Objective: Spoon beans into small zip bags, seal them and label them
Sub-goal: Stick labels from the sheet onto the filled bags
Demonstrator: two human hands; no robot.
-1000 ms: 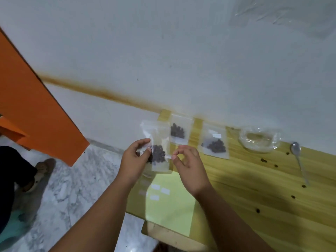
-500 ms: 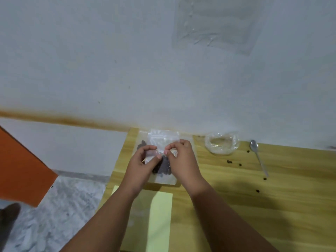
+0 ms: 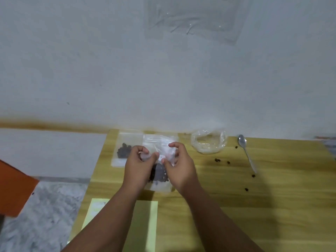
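A small clear zip bag (image 3: pixel 160 179) with dark beans in its lower half is held upright over the wooden table (image 3: pixel 254 206). My left hand (image 3: pixel 139 166) pinches its upper left part, and my right hand (image 3: pixel 179 166) pinches the upper right, near a small white label (image 3: pixel 161 157). Another bean-filled zip bag (image 3: pixel 125 150) lies flat behind my left hand. A further bag (image 3: pixel 160 139) behind my hands is mostly hidden.
An empty crumpled clear plastic bag (image 3: pixel 209 143) sits by the wall, with a metal spoon (image 3: pixel 246 151) to its right. Several loose beans (image 3: pixel 217 160) are scattered on the wood. A pale yellow label sheet (image 3: pixel 145 226) lies at the near edge. An orange panel (image 3: pixel 14 193) stands at left.
The view swung right and up. Both hands brought the bean bag in over the table; my right hand, apart a second ago, now pinches the bag's top beside the left.
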